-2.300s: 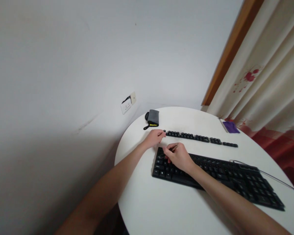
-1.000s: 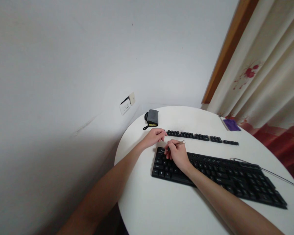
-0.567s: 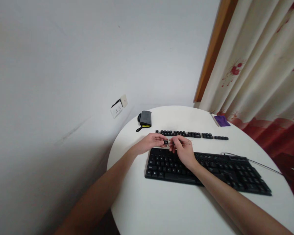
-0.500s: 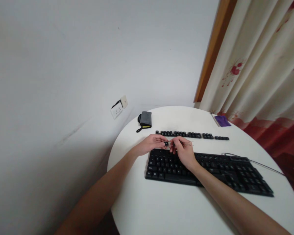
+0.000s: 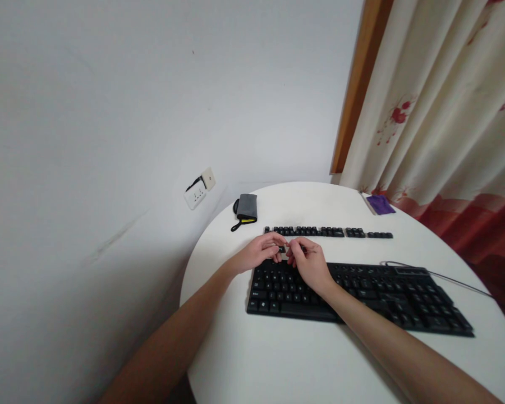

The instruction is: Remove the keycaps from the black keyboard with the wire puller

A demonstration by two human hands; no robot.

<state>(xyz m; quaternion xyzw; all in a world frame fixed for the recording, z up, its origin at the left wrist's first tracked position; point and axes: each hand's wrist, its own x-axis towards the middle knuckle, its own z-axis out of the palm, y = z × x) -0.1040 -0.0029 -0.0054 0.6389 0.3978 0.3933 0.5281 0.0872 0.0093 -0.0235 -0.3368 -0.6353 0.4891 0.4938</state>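
Note:
My left hand (image 5: 258, 251) pinches a small black keycap (image 5: 281, 249) between thumb and fingers, above the keyboard's upper left edge. Right beside it, my right hand (image 5: 308, 262) is closed, fingertips meeting those of the left. In it is a thin wire keycap puller (image 5: 303, 248), mostly hidden by the fingers. Below both hands lies a black keyboard (image 5: 311, 308), partly covered by my right hand and forearm. Its top row, nearest the hands, seems to be without caps. Behind the hands, a row of loose black keycaps (image 5: 332, 232) runs across the table in several groups.
The round white table (image 5: 244, 348) stands against a wall with a socket (image 5: 195, 194). A grey folded cloth pouch (image 5: 247, 207) with a black loop lies at the back left, a purple cloth (image 5: 381, 205) at the back right. The keyboard's cable (image 5: 458, 281) trails right. A curtain (image 5: 429, 112) hangs behind.
My right hand has shifted slightly left and closer to my left hand. The keycap stays in my left fingers, and the puller's wires no longer show clearly. The view has moved slightly.

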